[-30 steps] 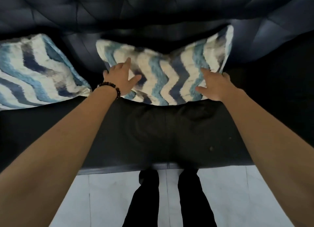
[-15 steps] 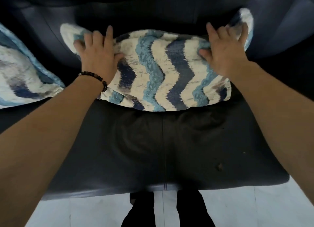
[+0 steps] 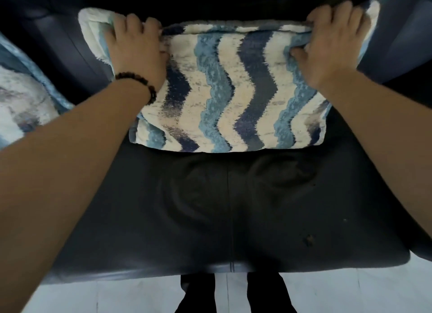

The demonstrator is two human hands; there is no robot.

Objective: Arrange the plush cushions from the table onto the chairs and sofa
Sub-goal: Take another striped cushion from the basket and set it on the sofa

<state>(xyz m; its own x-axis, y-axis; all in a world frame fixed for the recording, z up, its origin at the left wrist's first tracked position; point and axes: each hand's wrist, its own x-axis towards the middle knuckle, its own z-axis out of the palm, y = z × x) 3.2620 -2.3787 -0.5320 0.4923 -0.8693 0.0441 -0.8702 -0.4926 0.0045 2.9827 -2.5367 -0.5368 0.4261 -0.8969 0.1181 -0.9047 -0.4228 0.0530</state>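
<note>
While cushion (image 3: 233, 97) rests on sofa (image 3: 210, 219), L hand (image 3: 135, 48) & R hand (image 3: 332, 46) grip its top corners.

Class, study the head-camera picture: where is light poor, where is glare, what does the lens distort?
Head view: the sofa is underexposed, its back nearly black; a pale sheen lines the seat's front edge; the wide lens bows that edge and the forearms; the chevron cushion gripped by the left hand and right hand is bright and sharp.
</note>
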